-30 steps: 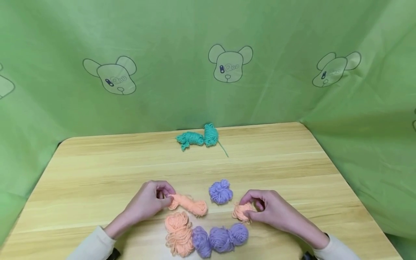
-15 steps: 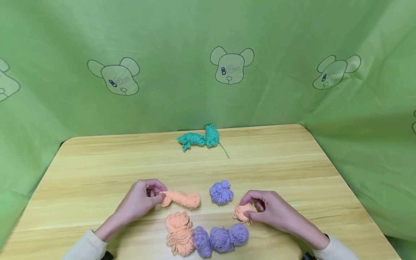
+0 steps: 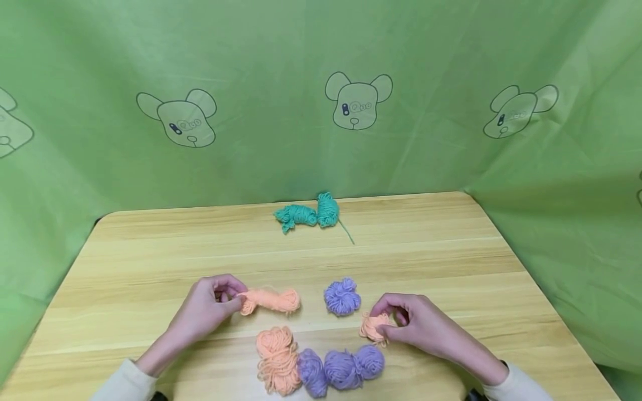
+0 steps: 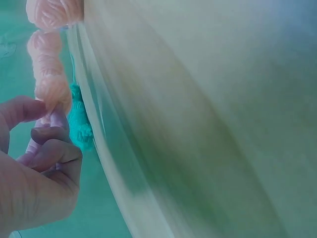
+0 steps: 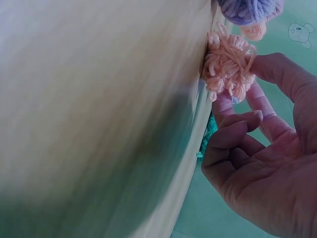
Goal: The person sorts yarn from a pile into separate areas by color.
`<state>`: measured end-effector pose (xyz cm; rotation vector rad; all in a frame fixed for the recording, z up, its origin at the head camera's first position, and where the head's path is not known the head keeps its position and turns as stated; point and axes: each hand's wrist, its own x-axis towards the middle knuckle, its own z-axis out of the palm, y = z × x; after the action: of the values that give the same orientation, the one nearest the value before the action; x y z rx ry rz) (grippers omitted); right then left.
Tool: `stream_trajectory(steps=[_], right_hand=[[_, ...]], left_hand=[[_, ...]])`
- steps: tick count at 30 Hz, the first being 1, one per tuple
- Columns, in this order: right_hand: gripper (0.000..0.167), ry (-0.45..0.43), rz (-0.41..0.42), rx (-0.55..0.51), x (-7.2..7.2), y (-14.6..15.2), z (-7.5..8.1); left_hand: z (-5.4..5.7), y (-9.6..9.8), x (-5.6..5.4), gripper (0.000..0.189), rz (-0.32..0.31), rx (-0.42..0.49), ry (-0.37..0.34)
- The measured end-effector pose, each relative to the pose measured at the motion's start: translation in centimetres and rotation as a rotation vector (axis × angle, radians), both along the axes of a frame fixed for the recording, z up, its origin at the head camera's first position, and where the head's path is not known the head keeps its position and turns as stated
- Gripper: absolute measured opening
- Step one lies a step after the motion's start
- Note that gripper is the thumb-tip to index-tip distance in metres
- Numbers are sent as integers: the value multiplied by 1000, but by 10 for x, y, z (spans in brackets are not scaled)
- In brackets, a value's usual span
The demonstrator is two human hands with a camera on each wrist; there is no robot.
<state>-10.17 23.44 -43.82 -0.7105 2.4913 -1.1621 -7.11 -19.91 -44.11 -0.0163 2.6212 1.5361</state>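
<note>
My left hand (image 3: 208, 306) pinches the left end of a long peach yarn skein (image 3: 273, 300) between thumb and fingers. The left wrist view shows the same peach skein (image 4: 49, 74) stretching away from the fingertips. On the right, my right hand (image 3: 411, 320) pinches a small peach yarn bundle (image 3: 373, 327) at its right side. Loose loops of that peach bundle (image 5: 230, 67) show in the right wrist view. A purple yarn bundle (image 3: 342, 297) lies between the two hands, touching neither.
Nearer me, a peach yarn bundle (image 3: 278, 362) lies beside a purple skein (image 3: 312, 373) and another purple bundle (image 3: 346, 368). Two teal skeins (image 3: 297, 215) lie near the far edge of the wooden table (image 3: 426, 245), one with a loose tail. A green curtain (image 3: 271, 111) surrounds the table.
My left hand has moved left and slightly away from me, drawing the long peach skein along and turning it nearly level. The right hand stays put on its small bundle.
</note>
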Motion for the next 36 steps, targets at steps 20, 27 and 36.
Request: stream_trajectory(steps=[20, 27, 36], right_hand=[[23, -5, -2, 16, 0, -1, 2], [25, -4, 6, 30, -3, -3, 3], [25, -18, 6, 23, -2, -3, 3]], left_hand=[[3, -19, 5, 13, 103, 36, -41], [3, -30, 10, 15, 142, 56, -52], [3, -39, 13, 19, 202, 34, -41]])
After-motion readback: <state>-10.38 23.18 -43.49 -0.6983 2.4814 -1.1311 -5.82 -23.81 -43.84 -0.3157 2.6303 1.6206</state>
